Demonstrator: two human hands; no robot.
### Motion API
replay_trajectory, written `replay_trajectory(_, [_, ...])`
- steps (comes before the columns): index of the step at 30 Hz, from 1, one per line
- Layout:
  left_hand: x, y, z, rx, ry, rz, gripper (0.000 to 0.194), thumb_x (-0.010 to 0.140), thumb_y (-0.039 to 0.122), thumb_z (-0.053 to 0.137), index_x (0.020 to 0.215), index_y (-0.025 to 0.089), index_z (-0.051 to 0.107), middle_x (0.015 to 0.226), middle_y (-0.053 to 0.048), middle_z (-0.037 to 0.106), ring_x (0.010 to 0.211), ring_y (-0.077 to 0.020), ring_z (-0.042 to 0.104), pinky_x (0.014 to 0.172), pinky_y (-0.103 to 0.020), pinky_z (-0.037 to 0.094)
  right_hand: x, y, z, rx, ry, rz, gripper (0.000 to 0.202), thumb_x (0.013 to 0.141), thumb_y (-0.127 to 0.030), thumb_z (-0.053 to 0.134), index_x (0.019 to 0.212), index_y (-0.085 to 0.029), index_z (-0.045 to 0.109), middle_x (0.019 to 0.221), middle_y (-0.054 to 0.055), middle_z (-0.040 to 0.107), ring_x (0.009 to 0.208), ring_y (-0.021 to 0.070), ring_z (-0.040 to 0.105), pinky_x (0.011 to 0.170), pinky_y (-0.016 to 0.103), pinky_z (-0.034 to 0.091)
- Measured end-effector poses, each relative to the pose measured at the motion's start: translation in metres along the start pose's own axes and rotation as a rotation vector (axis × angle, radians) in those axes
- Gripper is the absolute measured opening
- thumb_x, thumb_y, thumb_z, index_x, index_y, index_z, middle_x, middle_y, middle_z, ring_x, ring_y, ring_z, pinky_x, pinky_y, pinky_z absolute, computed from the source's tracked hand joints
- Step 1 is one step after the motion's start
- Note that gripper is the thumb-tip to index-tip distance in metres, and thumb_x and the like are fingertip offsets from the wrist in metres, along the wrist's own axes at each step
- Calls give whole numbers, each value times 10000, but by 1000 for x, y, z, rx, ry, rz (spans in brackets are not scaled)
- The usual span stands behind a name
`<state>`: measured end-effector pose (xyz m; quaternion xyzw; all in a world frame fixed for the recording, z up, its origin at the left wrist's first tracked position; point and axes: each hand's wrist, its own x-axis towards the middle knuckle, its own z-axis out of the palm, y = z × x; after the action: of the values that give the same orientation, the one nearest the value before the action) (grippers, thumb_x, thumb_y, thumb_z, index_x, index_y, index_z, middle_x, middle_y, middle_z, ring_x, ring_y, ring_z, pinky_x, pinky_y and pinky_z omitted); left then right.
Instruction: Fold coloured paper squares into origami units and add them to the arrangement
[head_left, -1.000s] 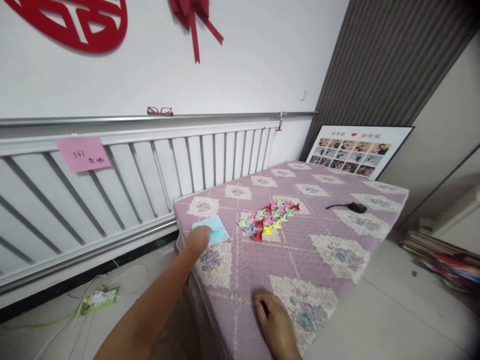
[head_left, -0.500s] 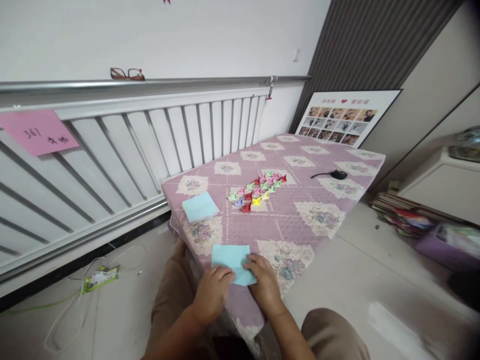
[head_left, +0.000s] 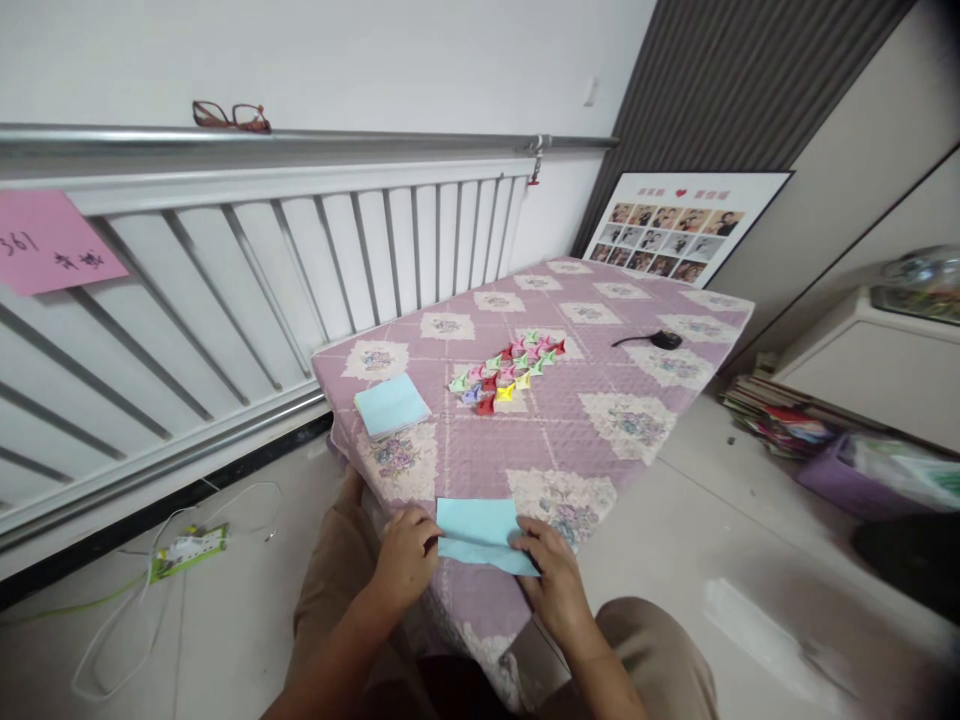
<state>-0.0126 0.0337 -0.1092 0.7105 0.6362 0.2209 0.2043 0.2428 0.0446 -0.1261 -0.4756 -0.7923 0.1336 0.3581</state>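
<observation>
A light blue sheet of paper (head_left: 478, 518) lies at the near corner of the cloth-covered table, with a crease across it and its near strip raised a little. My left hand (head_left: 409, 556) is closed on the sheet's left edge, its thumb and fingers at the end of the crease. At the right edge, my right hand (head_left: 553, 572) grips the paper, with the thumb on top and the other fingers partly hidden. A stack of light blue paper (head_left: 391, 405) sits farther off to the left. Several small folded paper pieces (head_left: 506, 372) in many colours stand in rows beyond my hands.
A black object with a thin tail (head_left: 664, 341) lies on the flowered tablecloth (head_left: 540, 425). A white radiator (head_left: 345, 260) runs along the left side, with glasses (head_left: 231, 117) on the pipe above. A power strip (head_left: 187, 552) with cables rests on the floor.
My left hand has moved off the middle of the sheet to its left edge. My right hand has shifted slightly toward the right edge. The crease and raised near strip show more clearly.
</observation>
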Motion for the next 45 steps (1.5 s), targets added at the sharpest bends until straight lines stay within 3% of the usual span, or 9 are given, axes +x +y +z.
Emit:
replay_trajectory(2, [0,4,0,6,8,-46,104,767,197,590,768,223,691,918,-28,636,915,-203,545,843,-356,407,3,-2,0,-14,-2,30,140,817,-255,579,906,-213,677,1120,109,626,1071,261,560,903,421,445])
replay_trajectory(6, [-1,9,-2,31,31,-93,215,831,320,572,668,197,638,890,-30,629,886,-202,544,802,-344,391,13,-6,1,-71,-19,131,257,905,-357,478,925,-218,693,1098,91,641,1022,244,572,883,407,442])
replay_trajectory(12, [4,10,-1,137,25,-114,245,834,327,573,634,185,568,840,-38,604,861,-211,539,765,-341,387,29,-8,8,-282,45,212,372,903,-447,470,674,-202,632,876,81,649,839,225,555,777,360,419])
replay_trajectory(17, [3,7,3,131,102,-134,164,798,272,605,939,192,576,943,-55,613,928,-234,549,824,-374,416,34,-14,11,-432,32,237,309,856,-449,547,662,-214,596,764,59,585,761,219,496,690,336,369])
replay_trajectory(21, [0,14,6,180,137,20,286,825,220,563,1110,206,550,1147,-86,580,1088,-270,500,924,-443,392,36,-18,10,-447,37,247,292,834,-432,579,635,-219,565,755,50,567,745,209,478,650,322,334])
replay_trajectory(25, [-1,26,12,197,2,304,332,865,190,522,1184,272,558,1339,-51,507,1265,-276,394,1055,-508,280,36,-21,11,-443,30,273,245,824,-410,593,673,-219,566,758,46,580,761,215,487,657,322,333])
replay_trajectory(31, [-2,20,19,186,-67,272,442,876,264,531,1315,280,480,1428,-38,446,1331,-266,343,1114,-524,209,30,-6,20,-345,137,342,172,839,-264,511,967,-173,580,857,72,645,840,239,540,737,349,378])
replay_trajectory(36, [-4,15,20,174,-61,273,464,867,255,520,1327,293,476,1441,-34,431,1344,-269,325,1118,-533,193,30,-11,17,-225,246,234,249,851,-215,431,1027,-144,591,986,126,644,934,256,542,837,401,391])
replay_trajectory(45, [8,7,4,66,-123,256,502,773,208,565,1273,245,536,1385,-51,489,1274,-246,397,1089,-459,284,19,-55,35,-92,-4,38,242,832,-131,483,990,-216,646,1016,72,652,958,231,570,843,389,425])
